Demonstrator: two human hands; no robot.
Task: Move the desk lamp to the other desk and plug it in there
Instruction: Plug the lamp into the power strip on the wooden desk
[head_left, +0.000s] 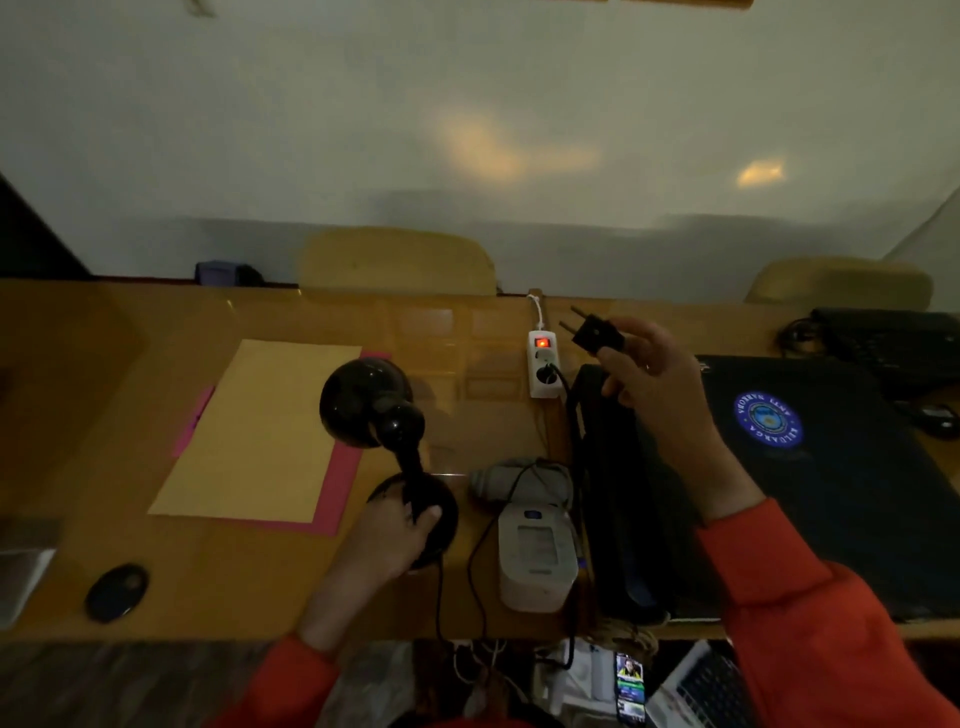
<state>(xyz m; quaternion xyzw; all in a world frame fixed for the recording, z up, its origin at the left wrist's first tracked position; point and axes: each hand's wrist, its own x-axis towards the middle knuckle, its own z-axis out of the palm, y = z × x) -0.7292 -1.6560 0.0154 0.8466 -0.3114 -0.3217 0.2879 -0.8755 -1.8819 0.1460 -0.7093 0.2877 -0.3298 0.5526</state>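
Observation:
A black desk lamp (366, 402) stands on the wooden desk (104, 364), unlit, its round shade over a tan sheet. My left hand (395, 535) grips the lamp's neck just above its round base. My right hand (654, 379) holds the lamp's black two-pin plug (595, 332) in the air, pins pointing up-left, just right of a white power strip (543, 366). The strip's red switch glows; its near socket holds another black plug, its far socket is free. The lamp's thin black cord (440, 597) hangs over the desk's front edge.
A tan sheet on pink paper (260, 431) lies left of the lamp. A white blood-pressure monitor (537, 561) with its grey cuff sits right of the base. A black case (618, 499), a dark folder (831, 467), a keyboard and a dark oval object (117, 592) share the desk.

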